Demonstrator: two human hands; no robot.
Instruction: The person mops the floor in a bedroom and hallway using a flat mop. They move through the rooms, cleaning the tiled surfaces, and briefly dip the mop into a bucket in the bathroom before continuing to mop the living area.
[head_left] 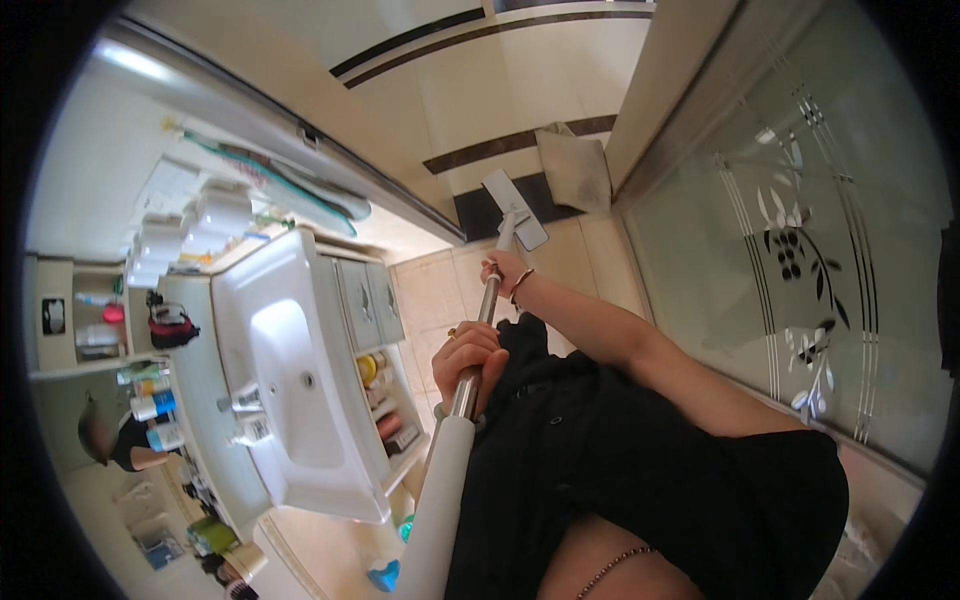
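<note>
Hands, left [467,357] and right [503,272], clench smooth steel mop pole [478,345], flat head [515,208].

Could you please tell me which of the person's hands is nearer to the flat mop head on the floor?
The right hand is nearer, gripping the metal pole just behind the mop head; the left hand grips lower down the pole.

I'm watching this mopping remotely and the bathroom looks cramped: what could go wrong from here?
1. The flat mop head works close to the grey floor mat; it could catch and drag it.
2. The long mop handle, held by the left hand and right hand, may swing into the white sink or the frosted glass door.
</note>
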